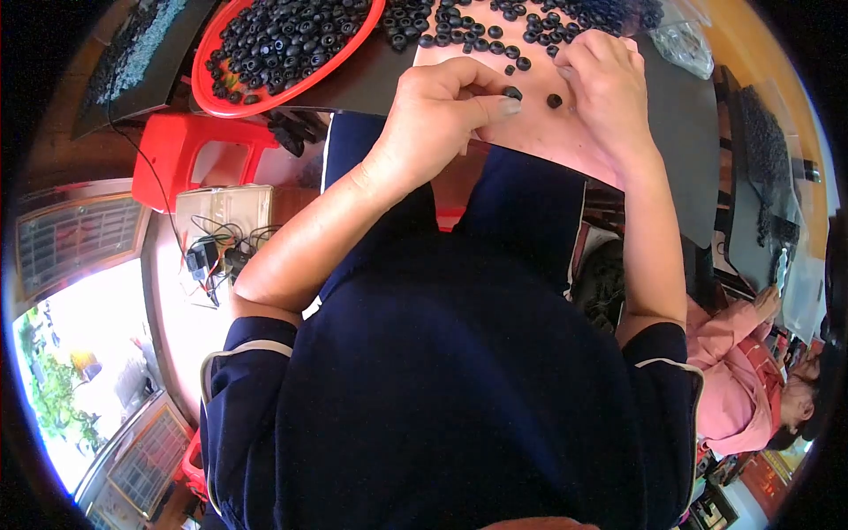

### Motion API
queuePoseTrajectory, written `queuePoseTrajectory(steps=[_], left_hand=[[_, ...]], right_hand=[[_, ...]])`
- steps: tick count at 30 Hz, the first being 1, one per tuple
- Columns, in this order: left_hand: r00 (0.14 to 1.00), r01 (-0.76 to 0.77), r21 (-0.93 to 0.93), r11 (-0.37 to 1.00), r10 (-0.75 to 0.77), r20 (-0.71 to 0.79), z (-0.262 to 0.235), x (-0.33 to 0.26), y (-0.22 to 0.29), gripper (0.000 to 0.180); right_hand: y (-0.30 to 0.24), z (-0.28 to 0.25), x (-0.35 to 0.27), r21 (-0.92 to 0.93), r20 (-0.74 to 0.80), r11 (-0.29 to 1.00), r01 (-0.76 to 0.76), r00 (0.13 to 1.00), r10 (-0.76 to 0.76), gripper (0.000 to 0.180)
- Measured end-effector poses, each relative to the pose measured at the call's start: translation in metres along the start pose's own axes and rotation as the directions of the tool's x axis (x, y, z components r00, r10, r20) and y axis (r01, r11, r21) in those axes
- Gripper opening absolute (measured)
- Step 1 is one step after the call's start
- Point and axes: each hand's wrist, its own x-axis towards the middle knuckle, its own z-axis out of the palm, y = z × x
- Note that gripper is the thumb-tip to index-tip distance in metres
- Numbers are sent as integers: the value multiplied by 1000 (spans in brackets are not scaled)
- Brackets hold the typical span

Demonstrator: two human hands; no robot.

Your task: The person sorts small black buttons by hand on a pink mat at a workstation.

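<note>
My left hand pinches a small round black piece between thumb and forefinger, above the front part of a pale pink sheet. Close to its right, my right hand rests over the sheet with its fingers curled; whatever they may hold is hidden. A single black piece lies on the sheet between the two hands. Beyond my fingertips, several similar pieces, many with a hole in the middle, are scattered loosely and bunch up toward the far edge.
A round red tray heaped with black pieces stands at the far left of the dark table. A clear plastic bag lies at the far right. Below left are a red stool and a cardboard box. Another person in pink sits at right.
</note>
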Motion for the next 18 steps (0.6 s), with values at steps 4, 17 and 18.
queuePoseTrajectory(steps=[4, 17, 18], left_hand=[[1000, 8, -8, 1000, -8, -2, -1, -2, -1, 16], [999, -36, 24, 999, 36, 11, 0, -5, -5, 15], [999, -36, 33, 999, 36, 13, 0, -5, -4, 15]], right_hand=[[0, -10, 0, 56, -75, 998, -25, 997, 29, 13], [8, -17, -6, 108, 104, 985, -137, 987, 126, 9], [7, -17, -6, 104, 142, 979, -175, 977, 160, 9]])
